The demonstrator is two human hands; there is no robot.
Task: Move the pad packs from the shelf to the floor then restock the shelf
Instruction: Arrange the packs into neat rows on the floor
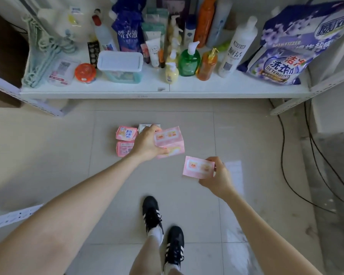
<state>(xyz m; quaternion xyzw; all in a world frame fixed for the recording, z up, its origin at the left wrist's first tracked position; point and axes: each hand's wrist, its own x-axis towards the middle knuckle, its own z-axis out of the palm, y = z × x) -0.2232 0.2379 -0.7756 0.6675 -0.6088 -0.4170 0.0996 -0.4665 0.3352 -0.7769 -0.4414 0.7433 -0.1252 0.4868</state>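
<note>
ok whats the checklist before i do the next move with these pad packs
1. Left hand grip on the large pink pad pack: fingers curled round it, ok.
2. Right hand grip on the small pink pad pack: pinched at one edge only, ok.
3. Bare floor beside the pink packs already down: ok.
4. Bare strip along the shelf front: ok.
5. Pad packs left on the crowded shelf: cannot tell.
6. Black cable on the right lies apart from the shoes: ok.

floor (48, 147): pale glossy tiles | shelf (187, 93): white metal, low | black cables (282, 147): right, along floor
</note>
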